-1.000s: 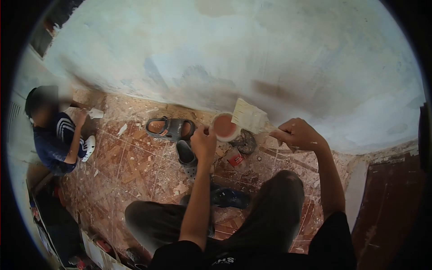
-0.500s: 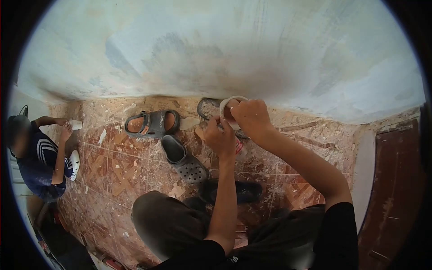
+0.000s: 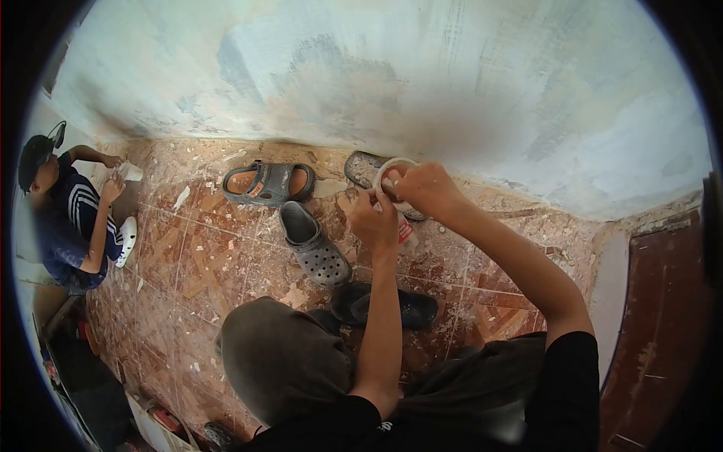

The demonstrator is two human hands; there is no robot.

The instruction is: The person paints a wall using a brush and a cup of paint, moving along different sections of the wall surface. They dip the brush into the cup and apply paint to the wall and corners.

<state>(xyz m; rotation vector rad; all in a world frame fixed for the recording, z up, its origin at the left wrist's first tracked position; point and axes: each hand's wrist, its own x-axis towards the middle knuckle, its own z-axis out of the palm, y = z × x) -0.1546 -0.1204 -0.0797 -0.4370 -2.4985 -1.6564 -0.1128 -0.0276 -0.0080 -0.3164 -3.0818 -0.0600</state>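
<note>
Near the foot of the wall, both hands are at a pale thing with a round, ring-like rim (image 3: 382,172); whether it is a cup or a roll of tape I cannot make out. My left hand (image 3: 375,222) pinches its lower edge, fingers closed. My right hand (image 3: 429,188) is closed, its fingertips over the opening and against the rim. Partly hidden behind them lies a grey, dirt-spotted shoe (image 3: 361,169). A small red and white piece (image 3: 405,229) shows on the floor just below the hands.
Grey clogs (image 3: 320,258) and a strapped sandal (image 3: 267,183) lie left of my hands. A dark slipper (image 3: 414,309) is by my knees. At far left a crouching person (image 3: 71,211) holds a white cup-like thing (image 3: 132,172). Debris covers the tiled floor (image 3: 218,256); a brown door (image 3: 663,301) stands right.
The view has shifted a little, so the floor and footwear sit higher. My hands stay on the pale round-rimmed thing, with only slight finger movement.
</note>
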